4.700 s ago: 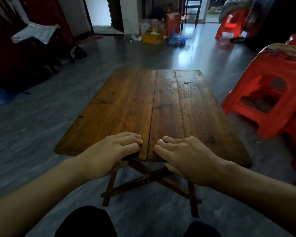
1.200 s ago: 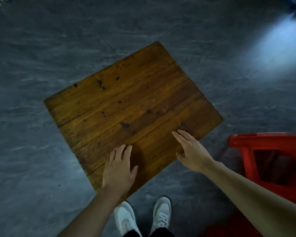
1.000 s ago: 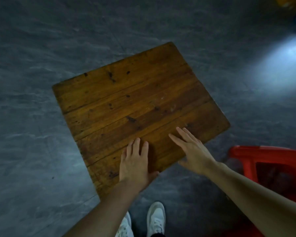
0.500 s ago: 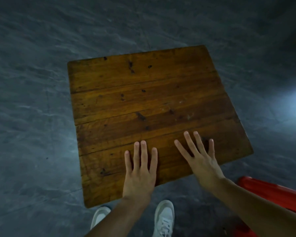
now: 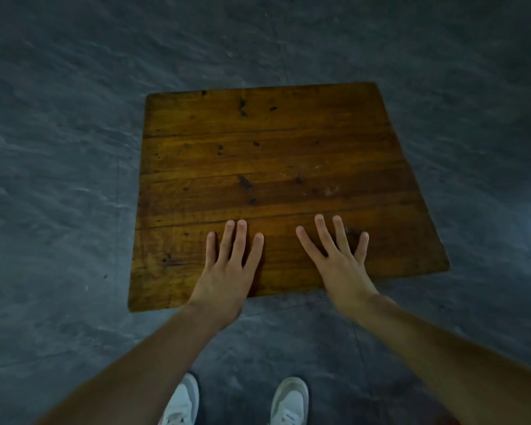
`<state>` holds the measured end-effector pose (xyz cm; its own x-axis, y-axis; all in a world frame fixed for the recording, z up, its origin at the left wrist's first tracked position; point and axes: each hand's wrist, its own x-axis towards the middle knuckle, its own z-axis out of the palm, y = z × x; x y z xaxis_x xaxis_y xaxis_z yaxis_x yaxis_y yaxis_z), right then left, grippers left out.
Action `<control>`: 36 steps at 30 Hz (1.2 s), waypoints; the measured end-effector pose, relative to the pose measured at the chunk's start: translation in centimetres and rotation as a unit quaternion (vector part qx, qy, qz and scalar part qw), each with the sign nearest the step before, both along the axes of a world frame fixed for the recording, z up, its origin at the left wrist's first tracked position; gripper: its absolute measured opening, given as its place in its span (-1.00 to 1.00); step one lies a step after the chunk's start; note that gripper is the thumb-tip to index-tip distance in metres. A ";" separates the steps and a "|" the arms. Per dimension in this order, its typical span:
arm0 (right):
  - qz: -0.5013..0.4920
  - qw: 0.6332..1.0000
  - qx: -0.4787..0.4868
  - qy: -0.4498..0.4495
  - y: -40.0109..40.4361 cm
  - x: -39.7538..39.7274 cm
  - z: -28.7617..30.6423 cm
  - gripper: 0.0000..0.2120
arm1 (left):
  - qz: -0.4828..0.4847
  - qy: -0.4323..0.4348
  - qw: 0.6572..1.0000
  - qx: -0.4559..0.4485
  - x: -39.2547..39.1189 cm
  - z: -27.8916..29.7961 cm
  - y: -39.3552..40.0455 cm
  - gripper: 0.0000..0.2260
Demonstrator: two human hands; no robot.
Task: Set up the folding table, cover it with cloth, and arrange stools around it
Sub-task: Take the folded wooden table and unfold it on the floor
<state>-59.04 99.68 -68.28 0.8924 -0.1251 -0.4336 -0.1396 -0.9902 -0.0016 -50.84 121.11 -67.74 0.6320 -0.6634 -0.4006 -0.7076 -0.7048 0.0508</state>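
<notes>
Tabletop [image 5: 267, 154] under two flat hands [image 5: 227, 271]

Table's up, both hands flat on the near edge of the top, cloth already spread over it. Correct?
Not quite. The head view shows no cloth: the wooden table top is bare, its planks and knots showing. The rest holds: the left hand and the right hand lie flat, fingers spread, on its near edge.

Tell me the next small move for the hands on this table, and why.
Probably lift both hands off and fetch the cloth: the left hand and right hand lie flat and open on the bare table, which looks unfolded.
</notes>
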 end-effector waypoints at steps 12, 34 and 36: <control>-0.009 1.000 0.000 0.009 -2.4 7.0 1.2 0.17 | 0.000 0.014 1.000 0.010 6.7 0.6 -2.5 0.11; -0.010 1.000 -0.003 0.012 -8.1 27.1 1.7 0.13 | 0.020 0.020 1.000 0.014 26.9 1.5 -8.1 0.13; 0.004 1.000 -0.003 0.005 -9.7 29.9 2.6 0.11 | 0.024 0.012 1.000 0.008 29.3 2.0 -9.3 0.16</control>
